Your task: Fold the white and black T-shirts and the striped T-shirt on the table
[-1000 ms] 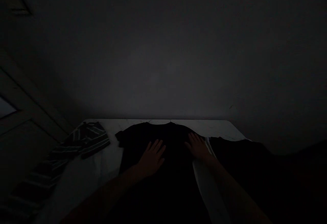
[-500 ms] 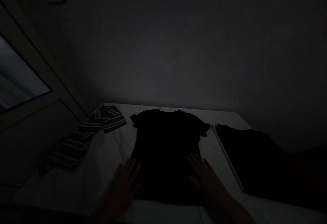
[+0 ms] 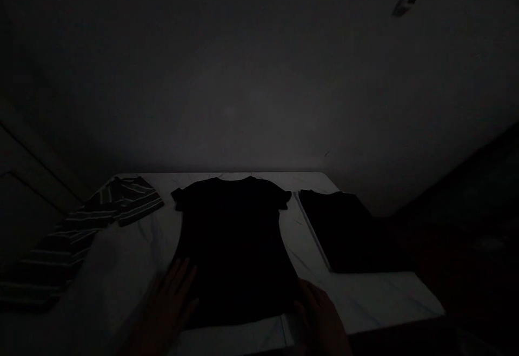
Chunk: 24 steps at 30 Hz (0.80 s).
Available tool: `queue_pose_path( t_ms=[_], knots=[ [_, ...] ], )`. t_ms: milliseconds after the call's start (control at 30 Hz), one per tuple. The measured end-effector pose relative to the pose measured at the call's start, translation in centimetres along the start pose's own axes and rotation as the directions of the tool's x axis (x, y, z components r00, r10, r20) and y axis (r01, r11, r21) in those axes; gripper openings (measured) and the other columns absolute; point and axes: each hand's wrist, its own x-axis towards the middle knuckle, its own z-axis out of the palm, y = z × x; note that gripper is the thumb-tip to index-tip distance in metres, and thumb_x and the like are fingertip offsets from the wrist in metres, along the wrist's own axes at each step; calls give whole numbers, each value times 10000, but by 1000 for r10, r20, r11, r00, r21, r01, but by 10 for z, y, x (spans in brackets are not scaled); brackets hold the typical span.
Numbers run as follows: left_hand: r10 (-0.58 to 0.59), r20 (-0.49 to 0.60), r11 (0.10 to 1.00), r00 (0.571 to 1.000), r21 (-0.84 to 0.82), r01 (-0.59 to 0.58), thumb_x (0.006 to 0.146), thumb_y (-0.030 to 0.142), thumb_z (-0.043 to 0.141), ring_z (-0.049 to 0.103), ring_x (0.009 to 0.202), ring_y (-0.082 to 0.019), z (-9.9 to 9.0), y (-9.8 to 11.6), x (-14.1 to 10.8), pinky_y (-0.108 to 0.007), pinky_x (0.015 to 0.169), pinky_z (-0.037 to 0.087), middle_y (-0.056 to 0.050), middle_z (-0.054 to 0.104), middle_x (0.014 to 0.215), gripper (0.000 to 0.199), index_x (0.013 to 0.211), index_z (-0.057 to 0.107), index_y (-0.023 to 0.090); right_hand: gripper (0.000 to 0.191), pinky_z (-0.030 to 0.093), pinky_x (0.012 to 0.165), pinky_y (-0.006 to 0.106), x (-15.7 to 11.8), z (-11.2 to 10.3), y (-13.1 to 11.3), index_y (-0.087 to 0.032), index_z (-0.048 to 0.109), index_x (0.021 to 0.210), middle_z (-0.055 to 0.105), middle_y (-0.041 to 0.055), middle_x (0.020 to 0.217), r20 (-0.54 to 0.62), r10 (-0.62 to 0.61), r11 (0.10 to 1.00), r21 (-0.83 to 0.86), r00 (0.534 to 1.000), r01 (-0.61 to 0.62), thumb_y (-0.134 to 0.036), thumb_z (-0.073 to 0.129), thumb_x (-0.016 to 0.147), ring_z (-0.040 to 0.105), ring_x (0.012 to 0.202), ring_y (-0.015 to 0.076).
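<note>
A black short-sleeved T-shirt [image 3: 235,248] lies spread on the white marbled table [image 3: 368,302], its neck toward the wall. My left hand [image 3: 170,296] rests flat at the shirt's lower left side, fingers spread. At the lower right corner of the shirt, my right hand [image 3: 320,312] has its fingers bent around the edge near the hem, apparently gripping the cloth. The dim light hides the fingertips and the shirt's details.
To the left lies a dark striped garment [image 3: 73,242], stretching toward the near left. Folded dark clothing [image 3: 352,231] with a pale edge is on the right. Behind the table stands a grey wall [image 3: 251,85] with a small fixture [image 3: 406,2] on it.
My view has turned right, so the table appears further left. My right hand has slid from lying flat on the shirt to its lower right edge, fingers now bent. My left hand stays flat.
</note>
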Motion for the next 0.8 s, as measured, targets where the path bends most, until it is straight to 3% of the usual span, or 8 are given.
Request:
queue_pose_path(
  t_ms=[100, 167, 267, 367, 433, 533, 667, 800],
  knots=[
    [180, 43, 967, 983, -193, -169, 1017, 470, 381, 416, 1451, -269, -22, 28, 85, -524, 1181, 340, -48, 487, 1556, 528, 1518, 437, 310, 337, 537, 893, 356, 6, -12, -11, -234, 663, 1209, 723, 120, 1140, 58, 222, 975, 16, 973, -223, -370, 433, 1005, 675, 1074, 260],
    [272, 82, 912, 959, -340, -230, 1035, 399, 361, 529, 1353, -223, -36, 57, 156, -424, 1144, 408, -62, 591, 1459, 460, 1433, 544, 258, 279, 524, 834, 337, 12, -19, -19, -236, 684, 1023, 727, 101, 1042, 120, 309, 950, -7, 943, -311, -371, 440, 1004, 685, 997, 250],
    [273, 244, 905, 931, -392, -163, 1021, 369, 402, 666, 1130, -206, -44, 106, 256, -332, 1018, 501, -71, 728, 1200, 367, 1169, 704, 221, 206, 487, 836, 308, 19, -24, -29, -230, 650, 923, 723, 93, 1022, 135, 343, 938, 5, 930, -347, -307, 469, 985, 683, 982, 228],
    [238, 287, 928, 928, -348, -131, 994, 412, 442, 690, 1089, -243, -33, 147, 325, -340, 940, 539, -103, 742, 1138, 365, 1083, 722, 195, 191, 463, 734, 273, 21, -26, -35, -237, 608, 926, 742, 77, 963, 160, 395, 906, 93, 905, -412, -293, 438, 993, 705, 895, 205],
    [213, 323, 943, 922, -315, -108, 957, 470, 492, 701, 1073, -282, -20, 165, 353, -364, 894, 561, -138, 744, 1126, 393, 1068, 729, 176, 178, 430, 640, 256, 22, -28, -39, -245, 581, 955, 754, 55, 889, 204, 422, 874, 168, 883, -456, -310, 422, 1000, 718, 808, 194],
    [184, 381, 959, 906, -272, -80, 897, 529, 560, 704, 1073, -324, -2, 178, 375, -391, 868, 574, -173, 741, 1133, 448, 1081, 733, 159, 127, 413, 616, 234, 26, -35, -43, -255, 564, 1044, 770, 30, 886, 234, 428, 846, 237, 873, -478, -280, 462, 973, 735, 807, 183],
    [157, 411, 967, 898, -248, -55, 938, 418, 503, 705, 1089, -307, 8, 182, 390, -373, 878, 568, -175, 736, 1158, 379, 1102, 731, 164, 188, 415, 619, 225, 24, -37, -45, -267, 575, 1115, 780, 22, 894, 232, 452, 835, 230, 861, -500, -250, 484, 951, 748, 840, 188],
    [108, 376, 969, 920, -246, -14, 982, 350, 384, 704, 1097, -279, 12, 183, 395, -353, 876, 563, -169, 725, 1189, 408, 1173, 700, 174, 269, 412, 598, 235, 8, -19, -44, -276, 579, 1205, 761, 1, 772, 180, 450, 838, 254, 875, -483, -252, 455, 968, 747, 741, 193]
  ],
)
